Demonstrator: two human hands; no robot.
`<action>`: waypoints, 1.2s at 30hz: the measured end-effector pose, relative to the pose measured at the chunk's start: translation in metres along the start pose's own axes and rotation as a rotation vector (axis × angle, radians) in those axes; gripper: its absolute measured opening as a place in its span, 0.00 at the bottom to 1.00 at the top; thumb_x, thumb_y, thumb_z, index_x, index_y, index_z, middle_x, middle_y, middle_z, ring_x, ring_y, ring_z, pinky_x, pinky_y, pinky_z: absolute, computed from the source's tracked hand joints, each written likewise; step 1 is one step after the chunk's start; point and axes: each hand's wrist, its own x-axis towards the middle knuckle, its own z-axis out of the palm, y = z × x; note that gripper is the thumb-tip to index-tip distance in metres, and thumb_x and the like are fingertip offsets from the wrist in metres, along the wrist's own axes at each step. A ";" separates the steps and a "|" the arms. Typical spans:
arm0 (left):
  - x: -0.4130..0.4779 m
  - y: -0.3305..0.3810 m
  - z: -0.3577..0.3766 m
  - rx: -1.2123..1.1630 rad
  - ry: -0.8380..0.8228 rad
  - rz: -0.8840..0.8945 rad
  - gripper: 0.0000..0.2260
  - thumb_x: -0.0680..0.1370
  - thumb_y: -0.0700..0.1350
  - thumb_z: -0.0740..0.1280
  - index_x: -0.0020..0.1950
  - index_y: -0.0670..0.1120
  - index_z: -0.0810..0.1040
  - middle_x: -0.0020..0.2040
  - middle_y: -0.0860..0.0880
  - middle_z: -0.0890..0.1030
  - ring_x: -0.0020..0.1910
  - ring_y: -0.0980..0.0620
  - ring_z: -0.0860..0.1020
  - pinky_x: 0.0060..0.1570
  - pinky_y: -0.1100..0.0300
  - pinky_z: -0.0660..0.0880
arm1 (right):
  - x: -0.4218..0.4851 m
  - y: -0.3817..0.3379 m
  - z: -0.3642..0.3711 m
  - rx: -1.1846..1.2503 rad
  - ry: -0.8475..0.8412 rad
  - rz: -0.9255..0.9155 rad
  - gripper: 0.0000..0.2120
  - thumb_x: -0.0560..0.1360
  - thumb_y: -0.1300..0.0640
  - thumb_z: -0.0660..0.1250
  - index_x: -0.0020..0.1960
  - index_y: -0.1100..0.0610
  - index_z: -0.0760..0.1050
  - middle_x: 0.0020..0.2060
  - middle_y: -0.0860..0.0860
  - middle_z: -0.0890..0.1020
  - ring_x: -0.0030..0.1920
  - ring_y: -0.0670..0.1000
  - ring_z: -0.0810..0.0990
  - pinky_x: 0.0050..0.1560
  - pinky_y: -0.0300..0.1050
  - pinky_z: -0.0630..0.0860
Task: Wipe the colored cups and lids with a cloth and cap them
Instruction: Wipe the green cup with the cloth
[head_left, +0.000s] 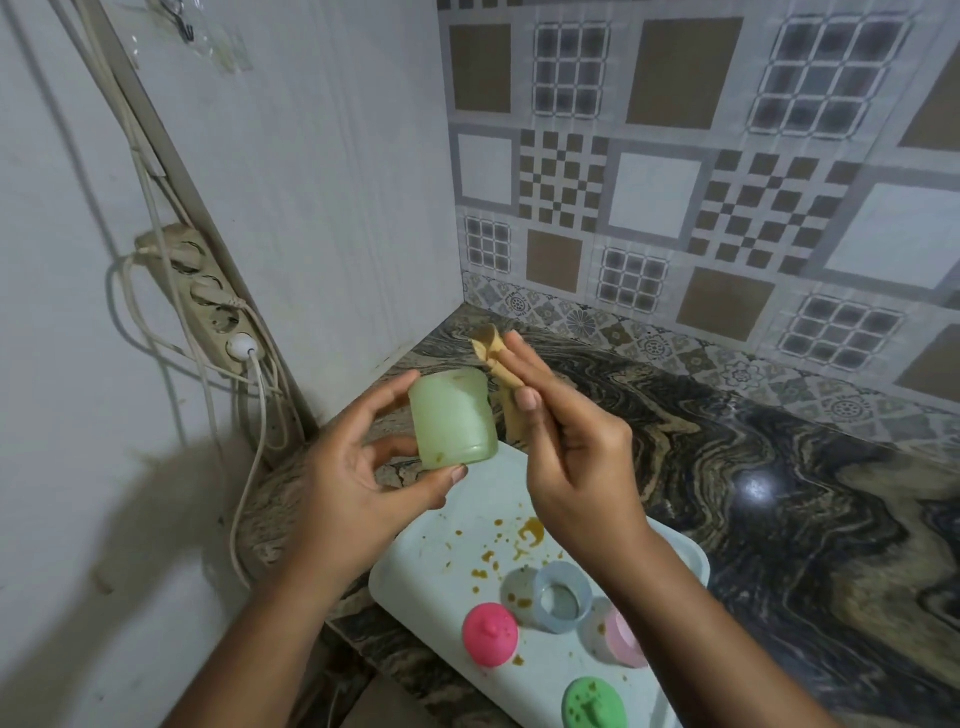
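A: status?
B: wipe step, green cup (453, 418). left hand (340, 480) has it clamped, thumb under the base, fingers round the far side, held over the far end of the tray (431, 551). cup's tipped, mouth facing away from cam
A: cloth?
B: tan cloth (500, 366) pinched in right hand (574, 457), fingers closed on it, just beside the cup wall. can't tell if it's touching
A: cup clean?
B: no, small brownish speck near the base, so prob more wiping
A: rest?
B: all on the tray w/ brown splatter: blue cup (561, 596) upright & open, pink cup (618, 636) on its side, pink lid (490, 634), green lid (594, 704) spotted, at frame bottom
A: next?
B: imo bring cloth onto the cup, rotate w/ left hand to hit the base, then wipe green lid & cap. nothing capped yet
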 end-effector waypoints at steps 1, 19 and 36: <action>0.000 -0.001 0.001 0.003 -0.004 -0.001 0.38 0.62 0.37 0.84 0.68 0.53 0.75 0.68 0.52 0.78 0.49 0.54 0.83 0.39 0.59 0.82 | 0.002 -0.001 0.003 -0.032 -0.017 -0.030 0.16 0.83 0.67 0.61 0.70 0.63 0.76 0.72 0.55 0.76 0.75 0.47 0.72 0.70 0.50 0.75; 0.006 -0.006 -0.005 -0.041 0.066 -0.064 0.40 0.57 0.52 0.84 0.68 0.51 0.76 0.65 0.54 0.81 0.50 0.48 0.85 0.49 0.34 0.81 | -0.042 0.016 0.002 -0.160 -0.133 -0.206 0.15 0.80 0.71 0.62 0.64 0.67 0.79 0.68 0.58 0.78 0.73 0.51 0.75 0.64 0.55 0.79; 0.007 0.000 -0.006 -0.071 0.025 -0.090 0.40 0.62 0.36 0.79 0.71 0.56 0.73 0.70 0.59 0.76 0.58 0.46 0.83 0.37 0.47 0.84 | -0.036 0.022 -0.007 0.028 0.027 0.131 0.16 0.83 0.60 0.60 0.68 0.54 0.78 0.68 0.43 0.79 0.72 0.47 0.75 0.70 0.43 0.74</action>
